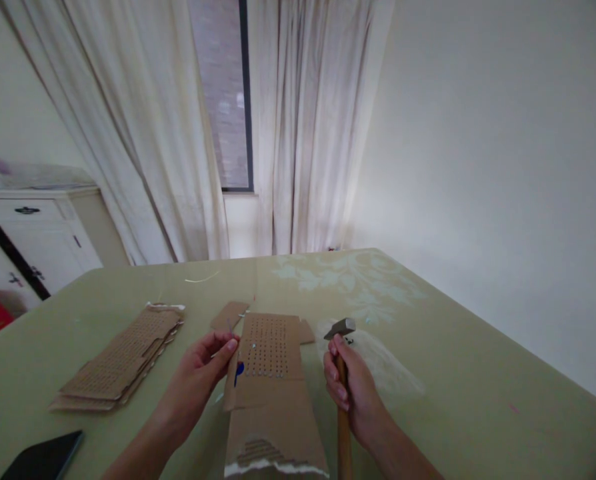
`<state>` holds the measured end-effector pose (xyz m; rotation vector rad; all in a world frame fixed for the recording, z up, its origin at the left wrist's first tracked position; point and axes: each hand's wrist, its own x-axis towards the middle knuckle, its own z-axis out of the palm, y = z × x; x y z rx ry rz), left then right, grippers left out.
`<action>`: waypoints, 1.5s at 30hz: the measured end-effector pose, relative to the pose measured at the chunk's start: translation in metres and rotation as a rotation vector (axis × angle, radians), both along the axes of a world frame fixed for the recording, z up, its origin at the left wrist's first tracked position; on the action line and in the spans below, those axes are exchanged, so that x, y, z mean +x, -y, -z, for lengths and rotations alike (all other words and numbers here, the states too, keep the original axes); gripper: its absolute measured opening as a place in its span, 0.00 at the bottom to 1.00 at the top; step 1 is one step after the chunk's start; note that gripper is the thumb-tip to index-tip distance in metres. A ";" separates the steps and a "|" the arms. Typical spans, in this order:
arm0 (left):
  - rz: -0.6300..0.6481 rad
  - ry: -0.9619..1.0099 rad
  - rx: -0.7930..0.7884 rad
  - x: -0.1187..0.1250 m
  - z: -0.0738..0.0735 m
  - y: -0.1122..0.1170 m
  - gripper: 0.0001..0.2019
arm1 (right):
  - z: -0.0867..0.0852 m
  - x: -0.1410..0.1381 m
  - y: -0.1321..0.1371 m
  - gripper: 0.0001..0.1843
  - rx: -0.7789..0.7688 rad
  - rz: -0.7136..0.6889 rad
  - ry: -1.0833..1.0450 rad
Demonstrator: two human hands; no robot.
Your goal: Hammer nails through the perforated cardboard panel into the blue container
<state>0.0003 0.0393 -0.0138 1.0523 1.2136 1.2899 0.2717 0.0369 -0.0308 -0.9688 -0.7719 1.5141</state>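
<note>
My right hand (351, 387) is wrapped round the wooden handle of a hammer (345, 440), close under its metal head, to the right of the cardboard. A piece of torn cardboard (283, 413) lies in front of me, its upper part dotted with rows of small holes. Thumb and fingers of my left hand (205, 367) pinch together at the cardboard's left edge. A thin nail (229, 326) seems to stick up from that pinch, though it is small and blurred. Blue marking (239, 371) shows on the cardboard beside my left hand.
A stack of perforated cardboard pieces (123, 360) lies at the left, with a dark phone-like object (45, 457) nearer. A clear plastic bag (388, 367) rests right of the hammer. A smaller cardboard scrap (228, 315) sits behind my left hand. The table (478, 400) borders a wall.
</note>
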 end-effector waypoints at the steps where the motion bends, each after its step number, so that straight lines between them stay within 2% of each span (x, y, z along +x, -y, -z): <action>1: -0.002 -0.010 -0.001 0.001 0.001 0.001 0.29 | 0.003 0.001 -0.001 0.37 -0.004 0.013 -0.010; 10: -0.017 -0.222 0.057 -0.002 0.004 -0.012 0.25 | 0.016 -0.007 -0.001 0.39 -0.025 0.095 0.006; 17: 0.046 -0.424 0.090 -0.014 0.008 -0.024 0.17 | 0.023 -0.011 0.005 0.40 -0.094 0.114 0.067; 25: 0.232 -0.528 0.096 -0.020 0.014 -0.027 0.17 | 0.034 -0.020 0.011 0.36 -0.176 0.153 0.068; 29: 0.361 -0.576 0.049 -0.029 0.005 -0.020 0.15 | 0.039 -0.023 0.017 0.37 -0.192 0.153 0.063; 33: 0.465 -0.703 0.026 -0.038 -0.010 -0.012 0.15 | 0.046 -0.025 0.024 0.40 -0.236 0.082 0.098; 35: 0.455 -0.747 0.049 -0.042 -0.016 -0.011 0.14 | 0.048 -0.026 0.026 0.41 -0.254 0.059 0.114; 40: 0.272 -0.811 0.154 -0.043 -0.027 -0.011 0.14 | 0.048 -0.030 0.026 0.40 -0.301 0.037 0.065; 45: 0.221 -0.663 0.198 -0.007 -0.035 0.008 0.13 | 0.049 -0.035 0.027 0.36 -0.289 0.045 -0.005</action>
